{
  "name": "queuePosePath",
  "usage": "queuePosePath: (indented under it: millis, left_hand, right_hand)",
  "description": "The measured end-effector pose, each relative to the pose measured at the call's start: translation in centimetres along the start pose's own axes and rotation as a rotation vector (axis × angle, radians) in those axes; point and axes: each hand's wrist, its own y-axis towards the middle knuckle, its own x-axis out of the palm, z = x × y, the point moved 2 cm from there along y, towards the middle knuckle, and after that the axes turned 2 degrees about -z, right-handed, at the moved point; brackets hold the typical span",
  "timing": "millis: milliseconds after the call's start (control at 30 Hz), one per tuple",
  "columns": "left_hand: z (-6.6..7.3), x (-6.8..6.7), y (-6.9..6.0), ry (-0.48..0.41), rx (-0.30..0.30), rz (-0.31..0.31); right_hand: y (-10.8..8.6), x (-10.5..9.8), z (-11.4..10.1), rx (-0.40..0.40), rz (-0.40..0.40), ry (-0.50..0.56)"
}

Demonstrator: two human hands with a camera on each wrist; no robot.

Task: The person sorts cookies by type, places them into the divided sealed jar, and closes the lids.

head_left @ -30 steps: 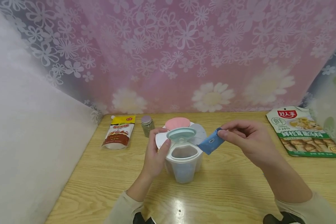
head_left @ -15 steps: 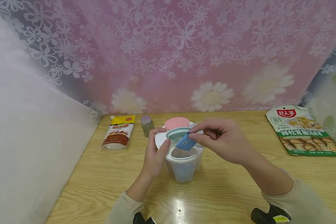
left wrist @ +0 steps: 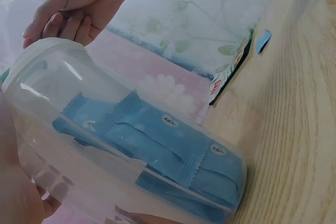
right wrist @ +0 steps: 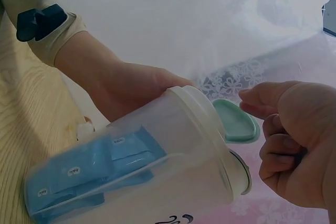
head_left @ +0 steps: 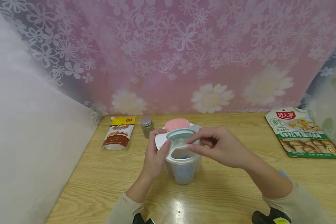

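Note:
A clear multi-compartment storage container (head_left: pixel 184 175) with a white top stands on the table. Its mint-green flip lid (head_left: pixel 180 135) is raised, and a pink lid (head_left: pixel 177 124) sits behind it. My left hand (head_left: pixel 154 157) grips the container's left side, thumb on the white top. Over the uncovered opening hovers my right hand (head_left: pixel 222 147), thumb and forefinger slightly apart with nothing between them. Several blue packets (left wrist: pixel 163 135) lie inside the front compartment, clearly seen through the wall in both wrist views.
Behind the container stand a small spice jar (head_left: pixel 147 127) with a purple cap and a spouted pouch (head_left: pixel 119 133). A large mushroom-picture bag (head_left: pixel 305 132) lies at the right. One blue packet (head_left: pixel 283 174) is on the table near my right forearm.
My right hand has moved left with a blue packet to above the opening and let it go; the packet dropped inside. My left hand has kept its grip on the container.

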Motion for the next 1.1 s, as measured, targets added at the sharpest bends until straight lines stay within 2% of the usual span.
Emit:
queuePosePath:
  millis: [167, 433, 733, 933, 1100]
  left_hand:
    - [-0.1, 0.0, 0.0, 0.003, -0.001, 0.005]
    - [-0.2, -0.1, 0.0, -0.001, -0.01, 0.007]
    - [-0.2, 0.0, 0.0, -0.02, 0.007, 0.0]
    - [-0.3, 0.0, 0.0, -0.006, 0.012, 0.008]
    - [-0.3, -0.2, 0.0, 0.004, 0.011, 0.015]
  right_hand:
    - [-0.6, -0.6, 0.3, 0.074, -0.024, 0.114]
    - [-2.1, -2.4, 1.4, 0.164, -0.018, 0.16]
    - [-4.9, -3.9, 2.6, 0.189, -0.026, 0.196]
    - [-6.9, -4.9, 3.5, 0.156, -0.002, 0.212]
    - [-8.2, -5.5, 4.4, 0.131, -0.047, 0.211]
